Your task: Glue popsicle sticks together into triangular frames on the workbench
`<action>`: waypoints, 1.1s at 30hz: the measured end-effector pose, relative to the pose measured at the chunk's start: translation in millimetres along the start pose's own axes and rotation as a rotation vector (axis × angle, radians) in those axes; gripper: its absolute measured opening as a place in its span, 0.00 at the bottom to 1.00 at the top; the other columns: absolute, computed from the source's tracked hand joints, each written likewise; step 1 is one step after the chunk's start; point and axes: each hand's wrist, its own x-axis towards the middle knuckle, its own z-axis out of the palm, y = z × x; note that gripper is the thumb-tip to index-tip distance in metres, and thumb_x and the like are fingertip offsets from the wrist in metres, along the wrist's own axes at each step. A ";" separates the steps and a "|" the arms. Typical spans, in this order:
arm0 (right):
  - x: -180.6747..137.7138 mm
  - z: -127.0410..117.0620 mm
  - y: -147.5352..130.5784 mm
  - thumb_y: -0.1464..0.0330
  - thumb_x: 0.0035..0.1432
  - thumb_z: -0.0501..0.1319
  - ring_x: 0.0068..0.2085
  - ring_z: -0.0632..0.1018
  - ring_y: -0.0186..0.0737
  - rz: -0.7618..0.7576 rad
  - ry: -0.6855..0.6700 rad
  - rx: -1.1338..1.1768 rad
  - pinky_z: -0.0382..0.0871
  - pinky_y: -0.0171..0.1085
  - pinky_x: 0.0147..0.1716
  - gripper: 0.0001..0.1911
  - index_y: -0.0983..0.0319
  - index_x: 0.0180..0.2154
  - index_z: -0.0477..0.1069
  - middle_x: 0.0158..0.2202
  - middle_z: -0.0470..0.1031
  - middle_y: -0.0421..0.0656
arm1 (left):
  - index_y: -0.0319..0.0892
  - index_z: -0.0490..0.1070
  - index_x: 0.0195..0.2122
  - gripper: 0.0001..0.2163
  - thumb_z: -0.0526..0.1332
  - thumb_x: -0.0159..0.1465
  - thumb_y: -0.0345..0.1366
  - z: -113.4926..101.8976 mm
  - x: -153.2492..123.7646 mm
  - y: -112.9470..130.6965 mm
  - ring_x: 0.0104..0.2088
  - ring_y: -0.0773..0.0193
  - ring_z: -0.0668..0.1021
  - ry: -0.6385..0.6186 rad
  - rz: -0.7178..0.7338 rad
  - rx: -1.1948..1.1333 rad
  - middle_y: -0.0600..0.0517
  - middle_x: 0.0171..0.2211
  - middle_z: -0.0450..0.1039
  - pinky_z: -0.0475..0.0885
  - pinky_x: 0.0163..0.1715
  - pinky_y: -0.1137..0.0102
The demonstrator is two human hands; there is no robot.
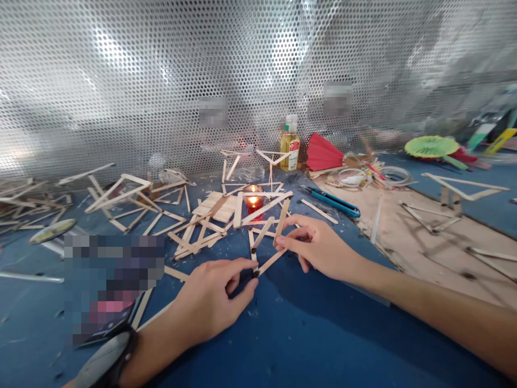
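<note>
My left hand [212, 299] rests on the blue table [307, 334], thumb and forefinger pinched on the lower corner of a small frame of wooden craft sticks [266, 253]. My right hand [319, 245] pinches the same frame at its upper right, where an upright stick [281, 221] meets a slanted one. A lit red candle [253, 200] burns just behind the frame, among a heap of loose sticks [202, 226].
Stick triangles [121, 196] lie at the left and right. A blue utility knife [333, 202], a yellow bottle [290, 146], a red paper fan [323, 153] and tape rolls [393, 173] sit behind. Perforated metal sheet [161, 81] walls the back. A wooden board [420, 237] lies right.
</note>
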 end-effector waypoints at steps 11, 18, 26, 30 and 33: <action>-1.9 -0.9 -5.0 0.59 0.67 0.62 0.16 0.72 0.25 -0.022 0.019 -0.060 0.67 0.31 0.19 0.10 0.59 0.40 0.77 0.42 0.82 0.41 | 0.48 0.80 0.45 0.10 0.61 0.66 0.39 0.1 -1.2 0.8 0.19 0.71 0.68 0.038 0.010 -0.031 0.60 0.19 0.64 0.62 0.22 0.74; -5.0 -5.8 0.3 0.58 0.64 0.64 0.19 0.74 0.29 0.011 0.041 -0.155 0.65 0.31 0.19 0.12 0.59 0.38 0.80 0.31 0.80 0.40 | 0.49 0.81 0.40 0.08 0.62 0.66 0.38 0.0 -0.5 1.0 0.18 0.72 0.64 0.067 0.007 -0.067 0.61 0.18 0.61 0.59 0.20 0.75; -10.5 -8.4 5.1 0.60 0.65 0.60 0.18 0.57 0.27 -0.194 0.082 -0.438 0.50 0.32 0.19 0.29 0.62 0.16 0.55 0.14 0.55 0.34 | 0.48 0.79 0.41 0.07 0.62 0.66 0.37 -0.5 -2.2 0.1 0.19 0.71 0.67 0.054 0.037 -0.069 0.60 0.20 0.63 0.63 0.21 0.74; -10.5 -7.9 1.6 0.63 0.63 0.60 0.20 0.52 0.27 -0.311 0.091 -0.555 0.49 0.33 0.21 0.28 0.63 0.17 0.49 0.15 0.48 0.33 | 0.47 0.76 0.46 0.10 0.59 0.65 0.34 -2.6 0.4 -0.2 0.37 0.62 0.79 0.089 0.073 -0.060 0.51 0.37 0.74 0.76 0.39 0.68; -10.6 -8.7 -1.4 0.65 0.61 0.61 0.20 0.57 0.27 -0.365 0.034 -0.657 0.52 0.32 0.23 0.20 0.62 0.19 0.60 0.15 0.57 0.33 | 0.45 0.72 0.55 0.18 0.57 0.64 0.30 -1.1 3.6 -3.6 0.56 0.51 0.74 0.099 0.067 0.000 0.43 0.53 0.69 0.73 0.56 0.56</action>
